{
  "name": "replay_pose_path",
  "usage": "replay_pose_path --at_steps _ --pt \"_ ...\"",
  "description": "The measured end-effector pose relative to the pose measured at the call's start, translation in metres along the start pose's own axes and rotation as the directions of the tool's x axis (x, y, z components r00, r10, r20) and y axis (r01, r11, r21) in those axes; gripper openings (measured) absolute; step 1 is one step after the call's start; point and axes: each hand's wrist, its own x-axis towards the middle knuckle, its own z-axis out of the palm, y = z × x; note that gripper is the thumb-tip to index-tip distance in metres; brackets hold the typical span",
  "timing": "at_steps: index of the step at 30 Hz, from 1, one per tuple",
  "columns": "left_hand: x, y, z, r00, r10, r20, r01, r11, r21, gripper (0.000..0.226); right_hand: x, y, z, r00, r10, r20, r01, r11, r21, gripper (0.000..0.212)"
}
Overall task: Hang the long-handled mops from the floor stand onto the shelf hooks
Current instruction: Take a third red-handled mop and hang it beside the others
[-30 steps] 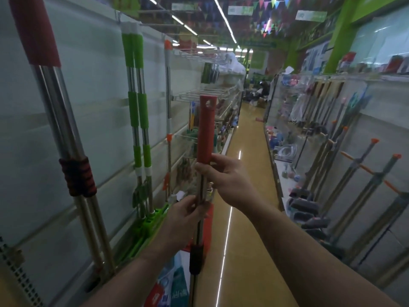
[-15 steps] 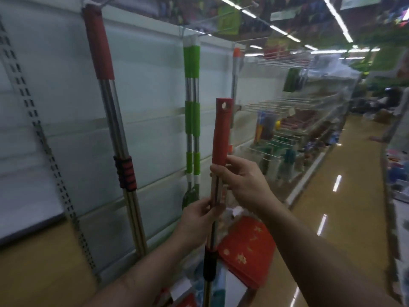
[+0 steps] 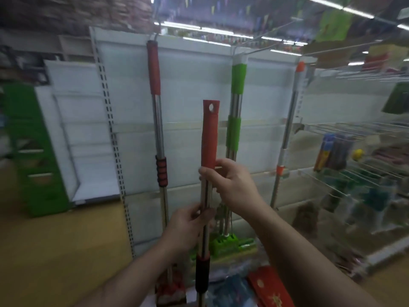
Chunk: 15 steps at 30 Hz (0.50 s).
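I hold a long mop handle (image 3: pixel 209 138) upright in front of me; it has a red top grip with a hanging hole and a steel shaft. My right hand (image 3: pixel 232 185) grips it just under the red grip. Lower down, my left hand (image 3: pixel 188 227) grips the steel shaft. Behind it, on the white shelf panel (image 3: pixel 194 69), a red-gripped mop (image 3: pixel 157 129) hangs from a hook (image 3: pixel 156 35) at the top. A pair of green-gripped mops (image 3: pixel 236 111) hangs to its right, and an orange-tipped mop (image 3: pixel 290 120) further right.
A slotted upright rail (image 3: pixel 110 129) runs down the panel's left side. Wire shelves (image 3: pixel 358 147) with packed goods fill the right. A green display stand (image 3: pixel 37 151) is at the left. Red packets (image 3: pixel 272 289) lie low on the floor shelf.
My view has swung left from the aisle to face the shelf panel squarely. Both hands keep the same grip on the red mop handle, which stays upright.
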Motion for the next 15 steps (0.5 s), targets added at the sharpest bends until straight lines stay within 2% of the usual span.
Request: replay_pose_path --at_steps 4,9,15 --pt "-0.010 0.013 -0.011 0.998 0.011 -0.059 -0.009 1.000 0.027 0.025 0.007 -0.011 0.007 0.998 -0.013 0.063 0.010 0.999 0.043 0.034" --pt "-0.015 0.024 -0.025 0.993 0.031 -0.115 -0.030 1.000 0.008 0.038 0.015 -0.029 0.017 0.992 -0.054 0.111 0.046 0.996 0.071 0.022" --pt "-0.008 0.029 -0.044 0.984 0.087 -0.153 -0.087 0.996 0.005 0.053 0.029 -0.050 0.024 0.983 -0.103 0.154 0.097 0.994 0.044 0.022"
